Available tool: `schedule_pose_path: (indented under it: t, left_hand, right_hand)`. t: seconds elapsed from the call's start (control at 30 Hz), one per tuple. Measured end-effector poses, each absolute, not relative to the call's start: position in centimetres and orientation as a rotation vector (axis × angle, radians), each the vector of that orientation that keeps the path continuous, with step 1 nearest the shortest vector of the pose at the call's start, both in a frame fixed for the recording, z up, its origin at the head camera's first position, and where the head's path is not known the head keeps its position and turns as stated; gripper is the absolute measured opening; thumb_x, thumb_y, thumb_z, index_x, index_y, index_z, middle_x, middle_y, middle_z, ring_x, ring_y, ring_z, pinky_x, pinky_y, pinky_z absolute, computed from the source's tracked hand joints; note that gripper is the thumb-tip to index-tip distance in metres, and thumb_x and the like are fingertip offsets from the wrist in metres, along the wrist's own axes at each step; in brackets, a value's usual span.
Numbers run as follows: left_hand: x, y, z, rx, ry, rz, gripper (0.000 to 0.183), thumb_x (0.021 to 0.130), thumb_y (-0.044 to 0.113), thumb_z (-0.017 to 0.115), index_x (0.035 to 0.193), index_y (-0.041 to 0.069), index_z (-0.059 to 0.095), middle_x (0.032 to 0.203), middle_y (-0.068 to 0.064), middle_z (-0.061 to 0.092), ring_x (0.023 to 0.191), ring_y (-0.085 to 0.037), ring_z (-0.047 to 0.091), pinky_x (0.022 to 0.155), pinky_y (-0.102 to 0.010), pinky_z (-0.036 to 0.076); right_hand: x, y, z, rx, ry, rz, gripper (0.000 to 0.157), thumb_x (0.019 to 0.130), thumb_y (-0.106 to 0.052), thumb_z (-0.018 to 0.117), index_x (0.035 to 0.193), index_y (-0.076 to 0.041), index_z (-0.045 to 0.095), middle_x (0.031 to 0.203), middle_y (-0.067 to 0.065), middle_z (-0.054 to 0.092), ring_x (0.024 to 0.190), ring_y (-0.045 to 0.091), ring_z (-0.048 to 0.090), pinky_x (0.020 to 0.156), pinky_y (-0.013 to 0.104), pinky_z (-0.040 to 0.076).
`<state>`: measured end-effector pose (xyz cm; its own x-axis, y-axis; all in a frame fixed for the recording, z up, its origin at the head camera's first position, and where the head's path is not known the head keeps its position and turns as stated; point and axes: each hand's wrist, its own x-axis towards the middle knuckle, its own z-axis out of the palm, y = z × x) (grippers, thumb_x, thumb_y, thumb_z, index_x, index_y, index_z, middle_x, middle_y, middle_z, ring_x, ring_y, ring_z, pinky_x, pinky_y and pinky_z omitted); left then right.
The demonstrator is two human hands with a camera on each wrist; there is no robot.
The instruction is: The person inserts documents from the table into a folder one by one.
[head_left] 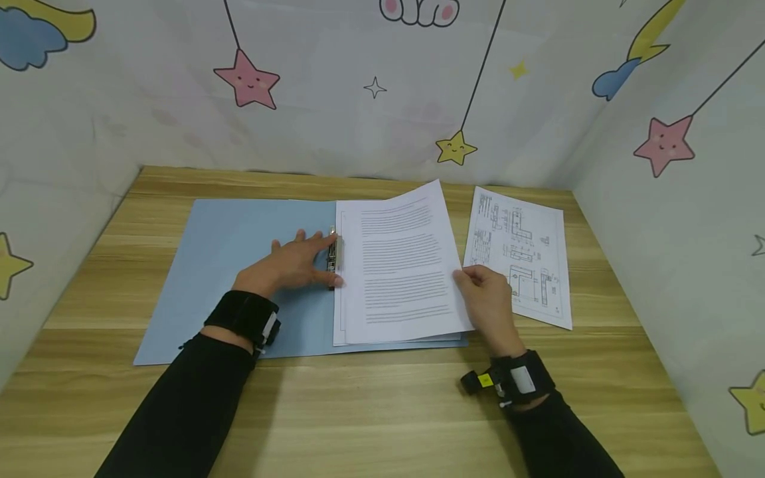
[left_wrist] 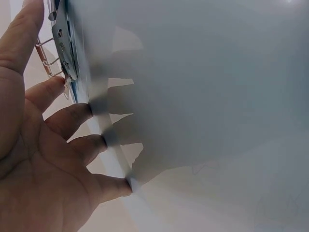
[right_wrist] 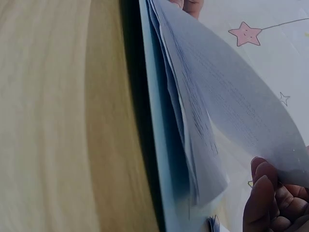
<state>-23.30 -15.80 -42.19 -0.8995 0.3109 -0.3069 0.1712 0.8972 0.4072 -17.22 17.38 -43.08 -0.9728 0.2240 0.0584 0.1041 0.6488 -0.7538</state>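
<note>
A light blue folder (head_left: 251,232) lies spread on the table, with a metal ring clip (head_left: 332,259) along its middle. Printed sheets sit on the right half, and the top sheet (head_left: 400,279) has its right side lifted in a curve. My right hand (head_left: 487,302) pinches that sheet's right edge between thumb and fingers. In the right wrist view, the raised sheet (right_wrist: 241,92) bends away from the pages below. My left hand (head_left: 289,265) rests with spread fingers on the folder beside the clip, its thumb at the sheets' left edge. The left wrist view shows the rings (left_wrist: 47,60) near the fingers.
A sheet with technical drawings (head_left: 520,255) lies on the wooden table (head_left: 370,411) to the right, partly behind my right hand. A white wall covering (head_left: 323,126) with stars and clouds surrounds the table's back and sides.
</note>
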Motion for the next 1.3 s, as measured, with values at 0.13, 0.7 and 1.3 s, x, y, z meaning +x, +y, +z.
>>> schedule_pose_path:
  t: [0.13, 0.7, 1.3]
  left_hand:
    - [-23.4, -15.9, -42.2, 0.355, 2.688, 0.527, 0.103, 0.059, 0.070, 0.059, 0.143, 0.029, 0.017, 0.152, -0.014, 0.015, 0.136, -0.040, 0.000, 0.101, -0.074, 0.001]
    - [-23.3, -15.8, -41.8, 0.353, 2.676, 0.518, 0.104, 0.058, 0.070, 0.059, 0.143, 0.029, 0.015, 0.152, -0.015, 0.013, 0.135, -0.041, -0.001, 0.101, -0.074, 0.000]
    - [-23.4, -15.8, -42.1, 0.336, 2.686, 0.551, 0.103, 0.057, 0.069, 0.062, 0.142, 0.030, 0.019, 0.152, -0.014, 0.016, 0.135, -0.041, 0.001, 0.100, -0.075, 0.000]
  right_hand:
    - [-17.1, 16.8, -43.1, -0.254, -2.723, 1.222, 0.032, 0.082, -0.038, 0.057, 0.093, -0.011, 0.069, 0.086, 0.009, 0.072, 0.067, 0.015, 0.059, 0.055, 0.032, 0.047]
    - [-17.5, 15.9, -43.9, -0.264, -2.725, 1.218, 0.028, 0.083, -0.036, 0.057, 0.091, -0.012, 0.068, 0.083, 0.005, 0.070, 0.066, 0.014, 0.059, 0.054, 0.031, 0.047]
    - [-17.7, 16.8, -43.7, -0.201, -2.920, 0.901, 0.031, 0.084, -0.034, 0.055, 0.101, -0.012, 0.067, 0.082, 0.005, 0.069, 0.064, 0.014, 0.057, 0.051, 0.030, 0.046]
